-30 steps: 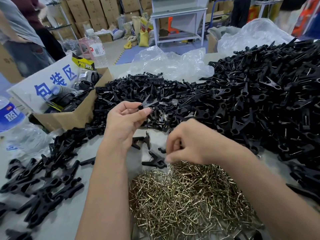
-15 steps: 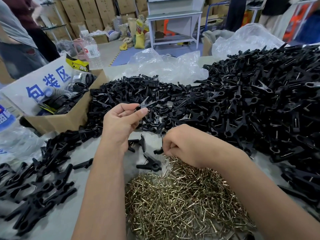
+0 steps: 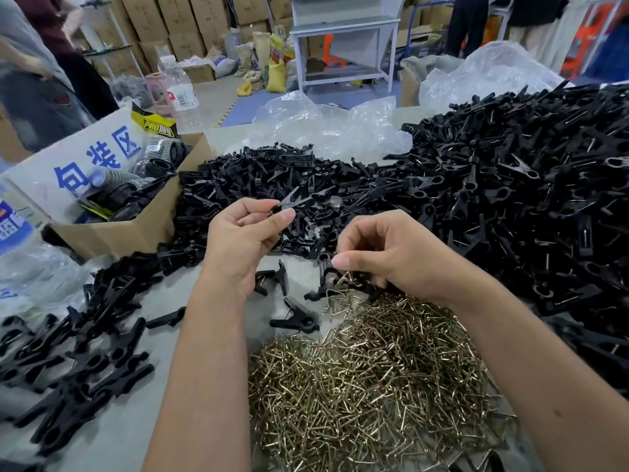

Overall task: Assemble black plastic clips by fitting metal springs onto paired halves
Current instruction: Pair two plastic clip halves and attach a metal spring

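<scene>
Across the right and far side of the table (image 3: 218, 386) lies the biggest thing, a high heap of black clips (image 3: 510, 185) in which thin metal lines show, so I judge these are the finished ones. Nearer to the person spreads a pile of brass-coloured metal springs (image 3: 367, 376), and at the left edge sits a smaller group of black pieces (image 3: 85, 352). A cardboard box (image 3: 136, 229) stands at the far left.

Both hands are raised above the table and are apart from each other. The left hand (image 3: 243, 243) pinches a pair of black clip halves (image 3: 292, 202) between thumb and fingertips, their points directed away from the person. The right hand (image 3: 391, 257) has its fingers curled at the far edge of the spring pile; it seems to pinch one spring (image 3: 347, 277) (it is small and partly hidden, so this is my judgement).

The step in hand is taking a spring for the held halves. Next, the right hand must bring the spring to the left hand, with its open side turned toward the halves, and push it over both while the left keeps them aligned.
</scene>
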A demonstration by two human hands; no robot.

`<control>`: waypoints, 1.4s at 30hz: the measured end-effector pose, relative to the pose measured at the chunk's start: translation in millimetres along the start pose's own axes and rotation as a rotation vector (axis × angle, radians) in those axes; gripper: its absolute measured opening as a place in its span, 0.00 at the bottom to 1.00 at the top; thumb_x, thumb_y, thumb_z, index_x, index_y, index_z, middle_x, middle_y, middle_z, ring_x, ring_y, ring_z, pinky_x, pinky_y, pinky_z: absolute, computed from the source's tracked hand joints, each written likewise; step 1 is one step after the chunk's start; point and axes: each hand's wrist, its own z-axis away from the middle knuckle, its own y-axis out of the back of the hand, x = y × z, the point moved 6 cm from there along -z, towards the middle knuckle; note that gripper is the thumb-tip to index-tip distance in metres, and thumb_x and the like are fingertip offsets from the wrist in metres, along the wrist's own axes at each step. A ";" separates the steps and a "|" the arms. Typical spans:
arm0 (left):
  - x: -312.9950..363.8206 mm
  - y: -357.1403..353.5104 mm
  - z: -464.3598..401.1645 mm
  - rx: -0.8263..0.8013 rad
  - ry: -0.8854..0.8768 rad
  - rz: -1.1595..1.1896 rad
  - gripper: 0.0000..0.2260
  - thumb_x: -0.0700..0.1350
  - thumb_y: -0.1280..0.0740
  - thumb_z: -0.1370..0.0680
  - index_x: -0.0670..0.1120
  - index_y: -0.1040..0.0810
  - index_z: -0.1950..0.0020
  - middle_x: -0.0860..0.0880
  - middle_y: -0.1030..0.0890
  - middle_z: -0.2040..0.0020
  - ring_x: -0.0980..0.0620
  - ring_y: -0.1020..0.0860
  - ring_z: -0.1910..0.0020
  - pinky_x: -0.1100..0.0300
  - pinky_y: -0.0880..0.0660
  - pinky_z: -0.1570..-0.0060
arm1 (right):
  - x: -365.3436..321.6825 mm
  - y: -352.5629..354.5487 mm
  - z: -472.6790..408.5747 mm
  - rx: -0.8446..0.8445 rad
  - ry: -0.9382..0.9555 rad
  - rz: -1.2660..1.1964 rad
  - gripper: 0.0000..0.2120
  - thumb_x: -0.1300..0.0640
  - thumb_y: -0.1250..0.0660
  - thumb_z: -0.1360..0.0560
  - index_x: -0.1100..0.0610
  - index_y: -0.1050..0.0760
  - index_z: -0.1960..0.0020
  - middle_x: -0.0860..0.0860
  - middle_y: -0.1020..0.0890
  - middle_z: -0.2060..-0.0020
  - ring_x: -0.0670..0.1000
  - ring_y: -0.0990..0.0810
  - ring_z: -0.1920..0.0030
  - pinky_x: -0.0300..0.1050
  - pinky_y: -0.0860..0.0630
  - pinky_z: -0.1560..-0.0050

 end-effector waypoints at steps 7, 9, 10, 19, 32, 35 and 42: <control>-0.5 -0.9 0.4 -0.010 0.011 -0.006 0.12 0.41 0.19 0.39 0.48 0.15 0.58 0.46 0.31 0.60 0.53 0.25 0.61 0.63 0.22 0.59 | 11.1 2.5 -3.1 0.091 -0.010 -0.002 0.09 0.57 0.26 0.22 0.61 0.24 0.54 0.57 0.13 0.61 0.60 0.16 0.67 0.47 0.19 0.71; 0.1 -1.3 0.7 -0.013 0.012 -0.001 0.12 0.41 0.19 0.39 0.48 0.15 0.58 0.46 0.31 0.60 0.53 0.25 0.62 0.64 0.22 0.60 | 12.3 4.5 -3.6 0.091 -0.022 -0.037 0.09 0.58 0.24 0.24 0.62 0.21 0.53 0.58 0.13 0.60 0.62 0.14 0.62 0.49 0.15 0.63; 0.2 -1.5 0.8 -0.013 0.011 0.000 0.12 0.41 0.19 0.39 0.48 0.15 0.58 0.46 0.31 0.60 0.53 0.25 0.62 0.64 0.22 0.60 | 12.5 3.2 -3.7 0.050 -0.032 -0.064 0.07 0.59 0.23 0.24 0.62 0.19 0.53 0.57 0.13 0.59 0.61 0.13 0.59 0.50 0.14 0.57; 0.3 -1.6 2.6 -0.014 0.010 -0.018 0.13 0.42 0.19 0.38 0.48 0.16 0.56 0.47 0.31 0.63 0.53 0.26 0.63 0.64 0.22 0.59 | -0.3 -11.9 -0.3 -0.038 -0.048 0.522 0.11 0.45 0.24 0.25 0.49 0.17 0.62 0.46 0.15 0.70 0.44 0.19 0.72 0.38 0.23 0.68; 0.0 -2.9 5.5 -0.034 0.021 -0.049 0.11 0.42 0.18 0.39 0.49 0.14 0.59 0.43 0.31 0.56 0.49 0.27 0.57 0.63 0.22 0.59 | -4.7 -21.2 -1.2 -0.035 -0.058 0.856 0.10 0.64 0.26 0.25 0.50 0.16 0.59 0.44 0.16 0.61 0.46 0.17 0.62 0.42 0.18 0.58; 1.4 -3.1 5.8 -0.051 0.008 -0.058 0.13 0.42 0.18 0.39 0.49 0.15 0.58 0.45 0.32 0.61 0.50 0.26 0.59 0.62 0.23 0.58 | -5.1 -12.5 -1.9 0.019 -0.015 0.592 0.08 0.60 0.26 0.22 0.48 0.17 0.56 0.42 0.17 0.65 0.41 0.18 0.63 0.37 0.20 0.59; 7.3 -16.2 13.6 -0.231 -0.051 -0.073 0.15 0.43 0.17 0.42 0.51 0.15 0.59 0.45 0.16 0.58 0.51 0.17 0.60 0.59 0.20 0.57 | -2.6 8.2 -0.9 0.206 0.017 -0.504 0.06 0.65 0.37 0.17 0.67 0.23 0.48 0.63 0.17 0.48 0.60 0.13 0.46 0.52 0.14 0.52</control>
